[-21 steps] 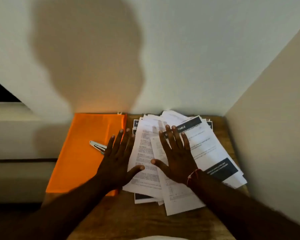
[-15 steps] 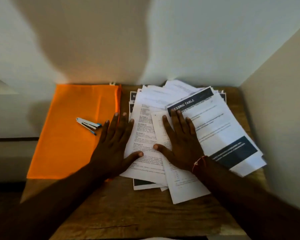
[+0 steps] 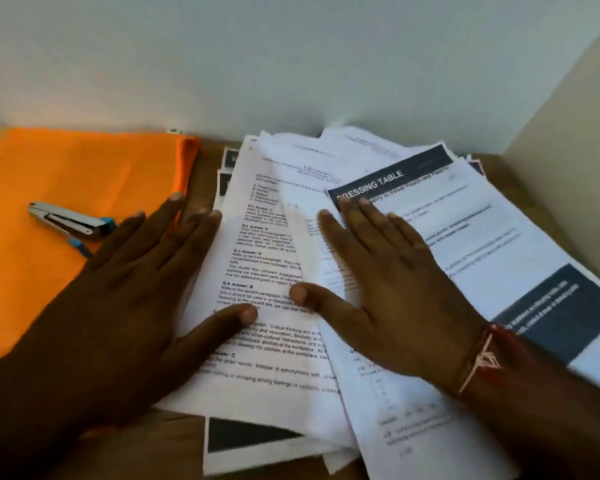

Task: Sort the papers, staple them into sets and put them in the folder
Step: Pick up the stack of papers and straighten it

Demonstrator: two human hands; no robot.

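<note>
Both hands flat, fingers straight and spread, gripping nothing. Left hand rests palm-down across the left edge of the loose pile of white printed papers; right hand presses on its middle. Flat orange folder left of the left hand, small silver-and-blue stapler lying on it.

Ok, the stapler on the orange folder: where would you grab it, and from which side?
Across the silver middle of the stapler, from above, thumb and fingers on its long sides. It lies flat on the folder with its length running left to right, so the narrow width fits a pinch. The left hand is nearest.
</note>
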